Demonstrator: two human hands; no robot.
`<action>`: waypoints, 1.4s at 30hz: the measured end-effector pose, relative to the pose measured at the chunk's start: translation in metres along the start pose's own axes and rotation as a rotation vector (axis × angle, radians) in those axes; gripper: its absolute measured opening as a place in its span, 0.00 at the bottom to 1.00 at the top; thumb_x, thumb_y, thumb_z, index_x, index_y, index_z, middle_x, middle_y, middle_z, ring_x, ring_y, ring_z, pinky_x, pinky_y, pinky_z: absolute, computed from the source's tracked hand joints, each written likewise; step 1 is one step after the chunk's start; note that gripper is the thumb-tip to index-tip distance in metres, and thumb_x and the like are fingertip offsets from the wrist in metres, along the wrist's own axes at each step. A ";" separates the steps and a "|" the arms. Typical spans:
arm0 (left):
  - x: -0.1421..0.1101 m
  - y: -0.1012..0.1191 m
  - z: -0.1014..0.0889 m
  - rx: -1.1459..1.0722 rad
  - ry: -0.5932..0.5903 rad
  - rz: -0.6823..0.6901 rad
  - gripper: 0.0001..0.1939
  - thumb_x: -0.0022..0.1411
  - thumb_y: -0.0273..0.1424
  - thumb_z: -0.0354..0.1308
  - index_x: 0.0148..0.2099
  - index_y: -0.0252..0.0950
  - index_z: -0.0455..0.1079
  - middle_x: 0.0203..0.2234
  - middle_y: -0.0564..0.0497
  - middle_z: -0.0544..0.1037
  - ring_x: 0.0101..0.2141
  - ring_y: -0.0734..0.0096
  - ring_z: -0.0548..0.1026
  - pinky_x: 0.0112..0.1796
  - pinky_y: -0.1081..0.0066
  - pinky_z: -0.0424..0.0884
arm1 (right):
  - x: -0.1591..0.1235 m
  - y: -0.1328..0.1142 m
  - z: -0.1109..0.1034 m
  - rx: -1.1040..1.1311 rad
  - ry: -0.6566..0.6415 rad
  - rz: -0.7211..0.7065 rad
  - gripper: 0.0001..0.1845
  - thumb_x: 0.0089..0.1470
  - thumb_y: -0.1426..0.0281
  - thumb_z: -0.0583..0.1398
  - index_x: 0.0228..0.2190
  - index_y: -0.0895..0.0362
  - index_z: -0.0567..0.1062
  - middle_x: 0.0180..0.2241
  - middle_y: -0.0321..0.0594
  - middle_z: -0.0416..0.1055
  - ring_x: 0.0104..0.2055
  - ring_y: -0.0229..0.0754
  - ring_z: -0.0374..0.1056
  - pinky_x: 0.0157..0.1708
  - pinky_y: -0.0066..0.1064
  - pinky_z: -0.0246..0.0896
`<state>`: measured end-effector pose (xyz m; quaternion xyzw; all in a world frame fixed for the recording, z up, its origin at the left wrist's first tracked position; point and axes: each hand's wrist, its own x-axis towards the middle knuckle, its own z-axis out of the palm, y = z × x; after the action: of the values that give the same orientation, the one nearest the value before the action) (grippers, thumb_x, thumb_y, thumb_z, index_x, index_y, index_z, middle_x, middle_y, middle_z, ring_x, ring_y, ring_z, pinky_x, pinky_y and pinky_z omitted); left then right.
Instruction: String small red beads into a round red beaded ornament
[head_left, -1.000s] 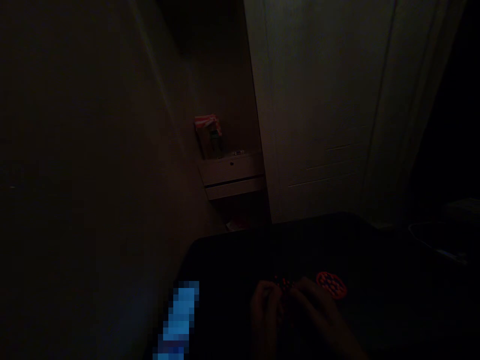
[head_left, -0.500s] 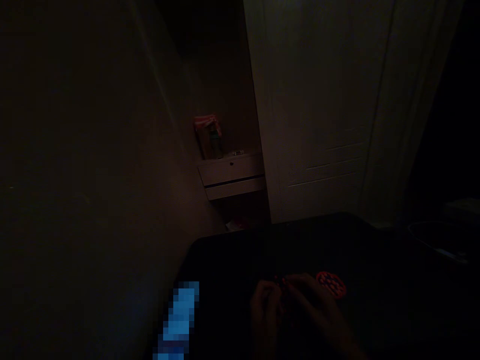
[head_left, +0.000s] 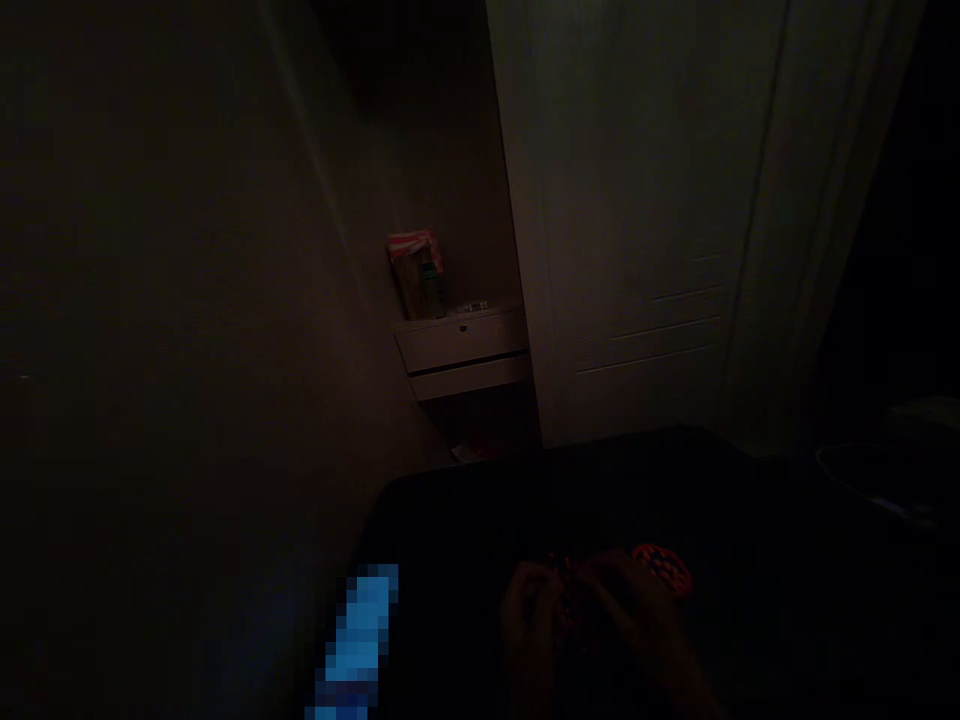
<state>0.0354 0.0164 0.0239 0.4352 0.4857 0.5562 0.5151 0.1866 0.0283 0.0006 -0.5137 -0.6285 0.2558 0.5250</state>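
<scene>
The room is very dark, so the hands show only dimly. My left hand (head_left: 529, 605) is closed, its fingers curled on a small dark piece with red flecks (head_left: 567, 582). From the other side my right hand (head_left: 634, 605) pinches at the same piece with bent fingers. Its kind is too dark to make out. Just right of my right hand lies a flat round red-orange piece with a dark, braided-looking pattern (head_left: 663, 570), partly behind that hand.
Under the hands spreads a dark bed-like surface (head_left: 465, 520). A bright blurred-out blue screen (head_left: 360, 625) is at the left. Beyond stand a white wardrobe door (head_left: 630, 200) and drawers (head_left: 465, 345) holding a red-striped package (head_left: 412, 243). A pale curved cable-like thing (head_left: 892, 508) is at right.
The fingers of my right hand have shifted slightly, and more of the red-flecked piece shows between the hands. My left hand stays nearly still.
</scene>
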 end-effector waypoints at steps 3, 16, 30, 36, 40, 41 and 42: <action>0.000 0.000 0.000 0.004 0.000 0.006 0.24 0.54 0.53 0.64 0.32 0.36 0.72 0.20 0.57 0.66 0.21 0.77 0.61 0.22 0.76 0.58 | 0.000 0.002 -0.001 -0.054 -0.020 -0.044 0.11 0.62 0.66 0.57 0.36 0.52 0.80 0.37 0.42 0.78 0.40 0.48 0.75 0.43 0.38 0.69; 0.001 -0.002 -0.001 0.010 -0.006 0.016 0.24 0.55 0.54 0.63 0.33 0.35 0.73 0.20 0.56 0.67 0.21 0.77 0.62 0.21 0.77 0.58 | 0.000 0.004 -0.001 -0.160 -0.075 -0.099 0.14 0.58 0.74 0.58 0.41 0.52 0.82 0.40 0.45 0.77 0.43 0.49 0.73 0.45 0.40 0.70; 0.002 -0.003 0.000 0.002 0.009 -0.001 0.25 0.54 0.55 0.63 0.33 0.35 0.73 0.19 0.56 0.66 0.20 0.77 0.61 0.20 0.78 0.56 | -0.001 0.005 0.002 -0.092 -0.077 -0.088 0.14 0.61 0.71 0.57 0.42 0.52 0.82 0.41 0.45 0.77 0.43 0.49 0.73 0.46 0.41 0.70; 0.000 -0.006 0.000 -0.076 -0.006 -0.006 0.24 0.56 0.53 0.62 0.35 0.36 0.72 0.20 0.57 0.67 0.21 0.77 0.63 0.22 0.77 0.60 | -0.004 -0.012 -0.002 0.035 -0.137 -0.114 0.10 0.64 0.68 0.59 0.40 0.50 0.81 0.39 0.41 0.78 0.43 0.47 0.75 0.44 0.36 0.70; 0.000 -0.008 -0.001 -0.077 0.010 -0.045 0.23 0.57 0.53 0.62 0.37 0.36 0.72 0.22 0.56 0.69 0.21 0.77 0.64 0.21 0.77 0.59 | -0.007 -0.017 -0.003 0.088 -0.159 -0.143 0.10 0.64 0.65 0.60 0.44 0.48 0.81 0.42 0.42 0.78 0.45 0.47 0.75 0.46 0.34 0.71; 0.000 -0.008 -0.001 -0.070 0.005 -0.048 0.23 0.56 0.53 0.63 0.36 0.36 0.72 0.21 0.56 0.69 0.21 0.77 0.64 0.21 0.77 0.58 | -0.007 -0.018 -0.003 0.092 -0.154 -0.147 0.11 0.64 0.65 0.60 0.45 0.48 0.81 0.43 0.42 0.78 0.46 0.47 0.75 0.46 0.35 0.71; 0.001 -0.008 -0.001 -0.065 -0.001 -0.046 0.24 0.56 0.54 0.63 0.36 0.36 0.72 0.21 0.57 0.68 0.20 0.78 0.63 0.21 0.78 0.58 | -0.008 -0.018 -0.003 0.093 -0.150 -0.148 0.11 0.63 0.65 0.60 0.45 0.48 0.81 0.44 0.42 0.78 0.47 0.47 0.75 0.47 0.35 0.71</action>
<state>0.0360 0.0169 0.0163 0.4070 0.4772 0.5595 0.5419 0.1821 0.0145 0.0139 -0.4202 -0.6897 0.2831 0.5174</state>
